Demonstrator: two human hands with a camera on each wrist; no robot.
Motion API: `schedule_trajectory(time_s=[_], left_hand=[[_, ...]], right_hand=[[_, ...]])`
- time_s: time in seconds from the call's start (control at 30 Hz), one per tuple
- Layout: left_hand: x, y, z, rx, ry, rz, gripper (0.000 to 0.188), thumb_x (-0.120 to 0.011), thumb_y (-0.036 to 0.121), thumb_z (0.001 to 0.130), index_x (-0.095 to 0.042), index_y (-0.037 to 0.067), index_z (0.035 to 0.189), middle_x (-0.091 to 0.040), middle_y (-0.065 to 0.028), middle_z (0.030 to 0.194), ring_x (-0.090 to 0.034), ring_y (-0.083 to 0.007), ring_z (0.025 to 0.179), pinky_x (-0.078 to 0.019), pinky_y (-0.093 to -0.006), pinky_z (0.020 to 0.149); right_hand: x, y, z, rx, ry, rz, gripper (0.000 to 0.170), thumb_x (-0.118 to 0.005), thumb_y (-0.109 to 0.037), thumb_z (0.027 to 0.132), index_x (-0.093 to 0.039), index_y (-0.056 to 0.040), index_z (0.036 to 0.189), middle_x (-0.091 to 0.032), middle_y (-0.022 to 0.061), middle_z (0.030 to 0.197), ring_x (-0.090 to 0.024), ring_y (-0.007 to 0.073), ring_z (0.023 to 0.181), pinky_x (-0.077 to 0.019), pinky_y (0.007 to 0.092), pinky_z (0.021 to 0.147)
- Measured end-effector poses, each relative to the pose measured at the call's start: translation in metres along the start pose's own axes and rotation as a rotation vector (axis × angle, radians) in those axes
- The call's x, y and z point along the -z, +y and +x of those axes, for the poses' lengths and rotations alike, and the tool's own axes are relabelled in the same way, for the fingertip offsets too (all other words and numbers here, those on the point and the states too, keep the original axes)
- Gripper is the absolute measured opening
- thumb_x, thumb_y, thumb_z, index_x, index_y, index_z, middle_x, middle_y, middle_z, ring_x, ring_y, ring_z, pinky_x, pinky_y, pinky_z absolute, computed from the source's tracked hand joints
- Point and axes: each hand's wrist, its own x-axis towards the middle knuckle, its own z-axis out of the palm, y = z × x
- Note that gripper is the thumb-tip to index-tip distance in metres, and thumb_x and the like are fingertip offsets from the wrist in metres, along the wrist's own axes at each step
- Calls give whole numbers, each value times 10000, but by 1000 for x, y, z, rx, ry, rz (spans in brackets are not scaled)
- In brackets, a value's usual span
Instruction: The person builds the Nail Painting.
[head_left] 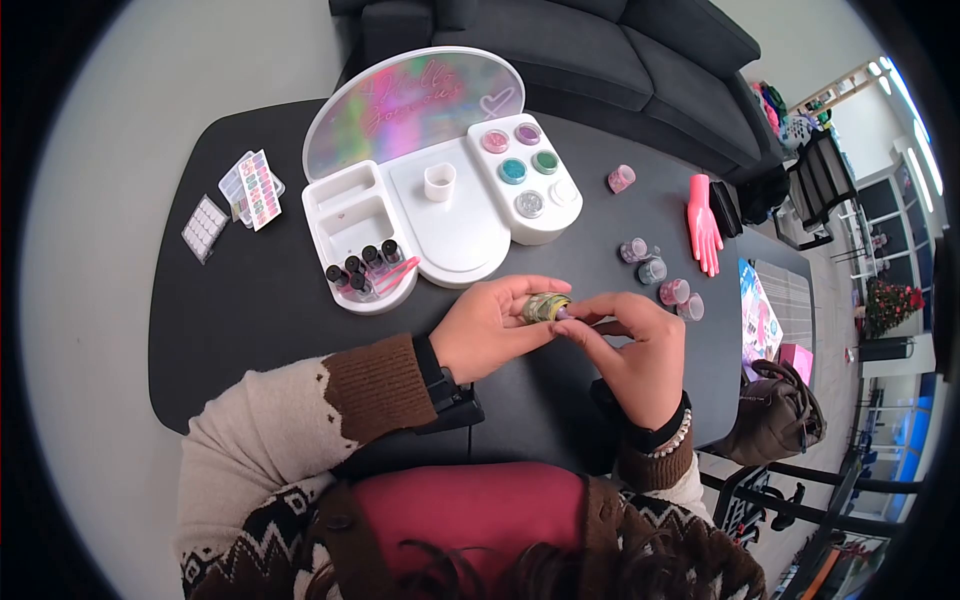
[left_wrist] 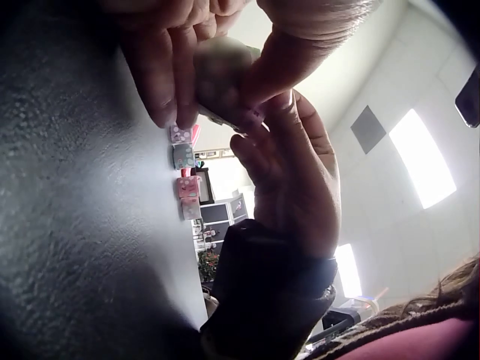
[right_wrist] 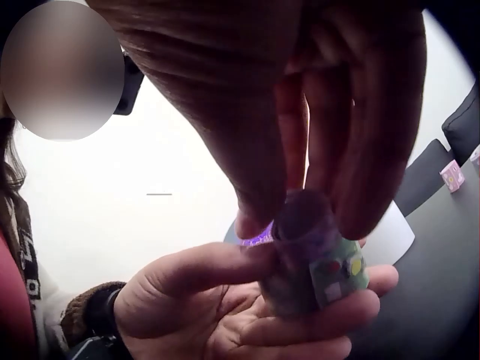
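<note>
My left hand (head_left: 487, 328) grips a small green-and-yellow patterned jar (head_left: 543, 307), tipped on its side toward the right hand. My right hand (head_left: 640, 345) pinches a small, round purple translucent piece (right_wrist: 304, 217) at the jar's end. In the right wrist view, the left fingers curl round the jar (right_wrist: 339, 279) from below, and the right thumb and fingers come down over the purple piece. The left wrist view shows both hands meeting at the jar (left_wrist: 223, 81), which is dark and blurred there. Both hands are over the table, in front of the white organizer (head_left: 455, 250).
Several dark-capped bottles (head_left: 362, 270) and a pink tool (head_left: 395, 278) stand in the organizer's left tray. Glitter pots (head_left: 513, 171) fill its right side; a white cup (head_left: 439, 182) is central. Small jars (head_left: 652, 270) and a pink hand model (head_left: 703, 228) lie right, sticker sheets (head_left: 260, 190) left.
</note>
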Motion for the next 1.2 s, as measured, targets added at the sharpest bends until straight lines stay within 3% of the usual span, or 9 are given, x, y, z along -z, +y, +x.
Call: schedule_trajectory(time_s=[0.17,0.33,0.43,0.53,0.67,0.77,0.83,0.93,1.2], left_hand=[[-2,1,0,-1,-13,-24,488,-681,8,1077,-548,-44,1543,-732,-94,1331,-706,-112,1204,-576,-265,1044],[-2,10,1,113,-37,-78,513,-630,159,1149,-492,-59,1592,-695,-149,1426,-719,-201,1269,-605,-375,1116],[-1,13,-1,122,-7,-75,522,-579,260,1176,-495,-54,1585,-701,-165,1422,-738,-236,1268,-609,-393,1112],[3,14,-1,157,26,-164,459,-565,287,1186,-552,-23,1525,-710,-128,1379,-755,-252,1258,-622,-355,1074],[3,15,-1,140,59,-174,526,-530,368,1190,-540,-31,1533,-696,-179,1436,-734,-306,1311,-605,-420,1121],[2,16,-1,167,53,-91,523,-549,372,1186,-539,-28,1523,-684,-176,1450,-724,-292,1321,-595,-426,1137],[4,10,0,101,-5,-110,501,-669,340,1147,-576,-13,1490,-718,-114,1378,-716,-181,1267,-605,-348,1076],[9,-6,5,-22,-114,-73,477,-727,264,1119,-580,-7,1484,-706,-96,1374,-693,-142,1247,-595,-322,1075],[7,1,4,29,-99,-98,483,-729,227,1116,-560,-3,1506,-682,-95,1431,-668,-144,1296,-587,-321,1073]], right_hand=[[-8,4,3,54,131,42,193,-935,-87,862,-825,-41,1013,-754,64,984,-695,135,742,-614,298,680],[-3,15,4,163,97,-68,241,-950,-128,849,-841,-80,1058,-723,54,1022,-608,101,699,-550,269,630],[3,9,8,142,40,-5,363,-950,-141,834,-841,-93,1177,-755,80,1142,-693,171,841,-585,315,762],[8,3,15,427,-42,-163,660,-943,-135,804,-740,-98,1431,-726,114,1464,-667,371,1343,-526,489,1121],[-4,17,13,450,-131,-242,766,-941,-101,776,-685,-125,1498,-730,70,1458,-635,356,1428,-495,557,1201],[-5,14,14,427,-70,-239,738,-927,-78,782,-697,-129,1481,-750,75,1407,-647,352,1408,-485,557,1213],[-7,17,13,420,-55,-237,720,-913,-58,787,-704,-133,1472,-760,73,1374,-656,349,1395,-484,557,1208],[-8,17,13,412,-19,-207,680,-881,-17,794,-719,-135,1443,-777,72,1310,-675,343,1363,-503,539,1178],[-8,16,13,406,30,-160,595,-863,32,772,-767,-124,1339,-799,61,1233,-718,322,1258,-590,430,1034]])
